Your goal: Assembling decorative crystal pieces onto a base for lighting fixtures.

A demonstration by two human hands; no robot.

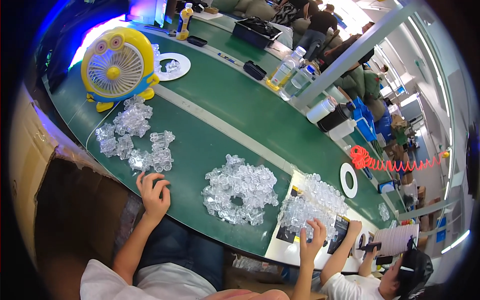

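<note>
My left hand (154,194) is at the near table edge, fingers curved and apart, with nothing visible in them. Its fingertips are just short of a loose cluster of small clear plastic parts (140,160). Over to the right, my right hand (313,239) is raised with thumb and fingers spread, at the near side of clear plastic parts (320,200) lined up in rows on a pale board (275,247). Whether its fingertips touch those parts I cannot tell. Between my hands lies a large heap of the same clear parts (240,190).
A yellow cartoon-shaped fan (117,65) stands at the far left, near a white ring (184,75). Bottles (286,67) line the green table's (225,115) far side. A red coiled hose (395,164) hangs at right. Beside me, a co-worker's hand (354,228) is near the board.
</note>
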